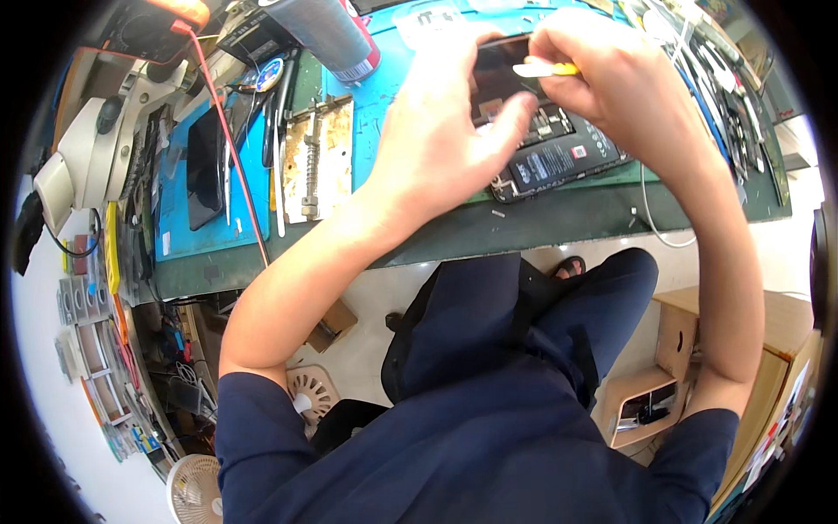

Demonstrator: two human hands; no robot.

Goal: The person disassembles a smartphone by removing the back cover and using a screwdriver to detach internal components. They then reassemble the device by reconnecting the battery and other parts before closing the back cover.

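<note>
An opened phone [559, 162] lies at the front of the bench, its battery and inner parts exposed, with a dark screen panel [502, 61] tilted up behind it. My left hand [445, 122] grips the left side of that panel, thumb bent over its lower part. My right hand [611, 70] is closed on a small tool [559, 69] with a white tip and yellow handle, held across the panel's right side. The fingertips at the panel's edges are partly hidden.
Left on the bench are a metal fixture [319, 157], a spare phone [202, 166], a spray can [336, 48], red cable [231, 148] and white microscope [87, 148]. Many tools [733, 105] crowd the right. Below are a wooden cabinet [759, 341] and white fan [196, 489].
</note>
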